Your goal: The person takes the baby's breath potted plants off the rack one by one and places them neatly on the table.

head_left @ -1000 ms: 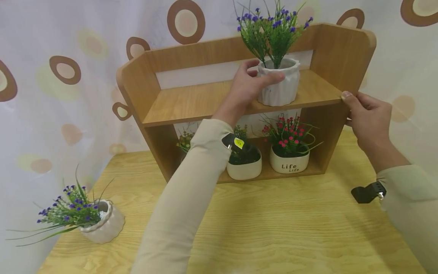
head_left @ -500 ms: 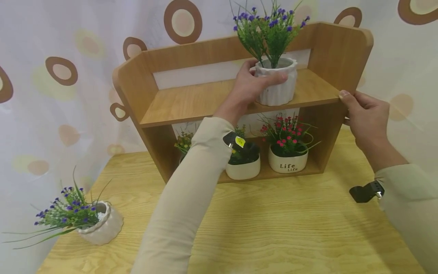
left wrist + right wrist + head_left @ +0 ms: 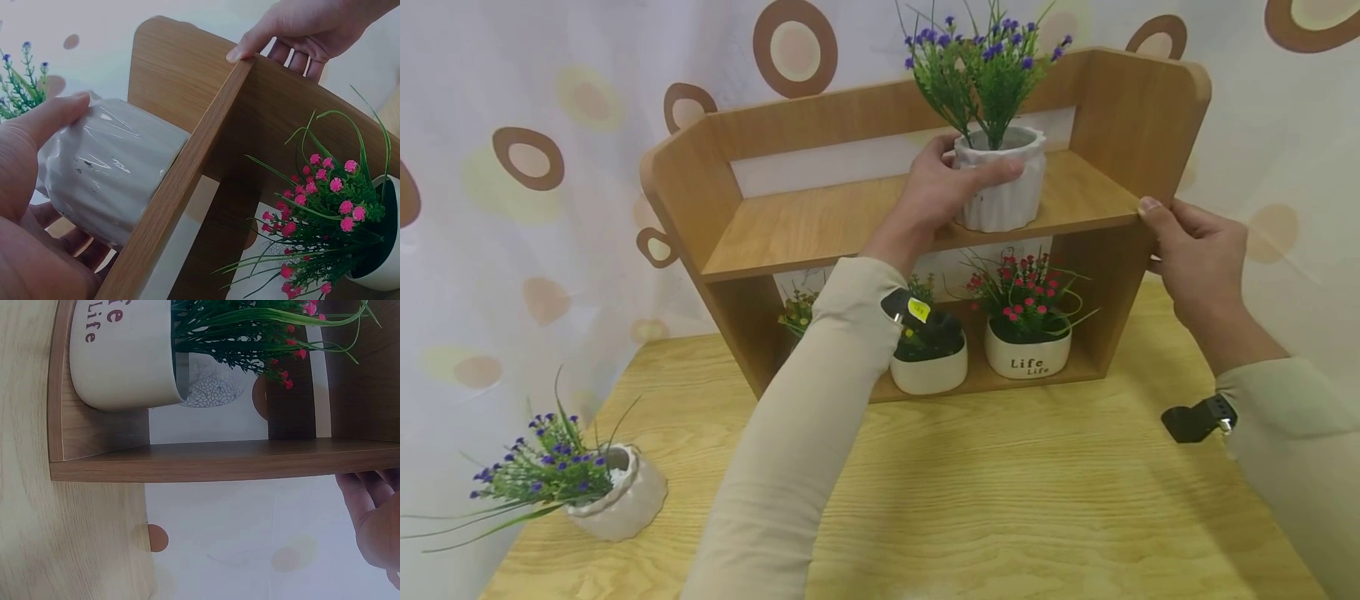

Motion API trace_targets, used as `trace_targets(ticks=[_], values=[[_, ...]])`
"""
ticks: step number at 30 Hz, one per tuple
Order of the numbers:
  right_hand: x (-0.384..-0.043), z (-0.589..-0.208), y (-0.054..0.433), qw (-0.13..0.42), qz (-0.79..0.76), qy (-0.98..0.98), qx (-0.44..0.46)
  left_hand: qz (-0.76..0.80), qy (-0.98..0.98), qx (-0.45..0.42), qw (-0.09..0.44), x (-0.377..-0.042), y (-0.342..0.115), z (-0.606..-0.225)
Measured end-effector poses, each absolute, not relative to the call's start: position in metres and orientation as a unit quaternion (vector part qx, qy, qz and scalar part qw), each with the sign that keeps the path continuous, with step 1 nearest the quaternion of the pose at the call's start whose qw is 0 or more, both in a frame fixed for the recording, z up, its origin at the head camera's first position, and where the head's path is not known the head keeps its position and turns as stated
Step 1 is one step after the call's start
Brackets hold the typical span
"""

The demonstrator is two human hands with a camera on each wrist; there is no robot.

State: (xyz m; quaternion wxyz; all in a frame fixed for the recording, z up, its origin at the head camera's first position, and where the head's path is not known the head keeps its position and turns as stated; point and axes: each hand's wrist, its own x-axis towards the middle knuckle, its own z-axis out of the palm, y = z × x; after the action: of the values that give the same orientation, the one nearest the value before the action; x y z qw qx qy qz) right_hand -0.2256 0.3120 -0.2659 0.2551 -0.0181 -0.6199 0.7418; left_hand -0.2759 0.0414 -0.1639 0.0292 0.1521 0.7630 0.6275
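Observation:
My left hand (image 3: 936, 187) grips a white ribbed flowerpot (image 3: 1006, 196) with purple flowers, thumb across its front and fingers round its far left side. In the left wrist view the pot's base is right at the front edge of the upper board (image 3: 187, 156). My right hand (image 3: 1202, 258) holds the right side of the wooden shelf (image 3: 1150, 125); its thumb presses the front edge where the upper board meets the side panel, and its fingers lie against the outer face, as the right wrist view also shows.
On the lower shelf stand a white "Life" pot (image 3: 1028, 354) with pink flowers, another white pot (image 3: 929, 372) and a yellow-flowered plant (image 3: 797, 312) partly behind the left sleeve. A second white ribbed pot (image 3: 625, 500) with purple flowers is at the table's (image 3: 1000, 492) left.
The whole head view has shifted slightly to the left. Both hands, the held flowerpot and the shelf keep the same places relative to one another.

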Motion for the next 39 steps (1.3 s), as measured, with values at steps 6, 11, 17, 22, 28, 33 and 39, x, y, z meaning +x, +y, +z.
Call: trace_targets(ticks=[6, 11, 17, 22, 28, 33, 39], values=[[-0.226, -0.266, 0.31, 0.259, 0.744, -0.616, -0.018, 0.626, 0.765, 0.148, 0.03, -0.276, 0.041, -0.163], [-0.225, -0.268, 0.309, 0.261, 0.74, -0.62, -0.018, 0.628, 0.763, 0.147, 0.032, -0.276, 0.04, -0.165], [-0.225, -0.27, 0.309, 0.267, 0.733, -0.625, -0.017, 0.633, 0.759, 0.146, 0.034, -0.277, 0.039, -0.166], [-0.226, -0.271, 0.308, 0.262, 0.73, -0.631, -0.025, 0.634, 0.758, 0.147, 0.032, -0.277, 0.037, -0.166], [-0.229, -0.272, 0.307, 0.262, 0.734, -0.626, -0.022, 0.639, 0.752, 0.157, 0.024, -0.278, 0.034, -0.168], [-0.232, -0.274, 0.306, 0.258, 0.744, -0.616, -0.016, 0.645, 0.747, 0.164, 0.018, -0.279, 0.032, -0.17], [-0.234, -0.274, 0.307, 0.262, 0.734, -0.627, -0.022, 0.642, 0.749, 0.165, 0.024, -0.278, 0.029, -0.17]])
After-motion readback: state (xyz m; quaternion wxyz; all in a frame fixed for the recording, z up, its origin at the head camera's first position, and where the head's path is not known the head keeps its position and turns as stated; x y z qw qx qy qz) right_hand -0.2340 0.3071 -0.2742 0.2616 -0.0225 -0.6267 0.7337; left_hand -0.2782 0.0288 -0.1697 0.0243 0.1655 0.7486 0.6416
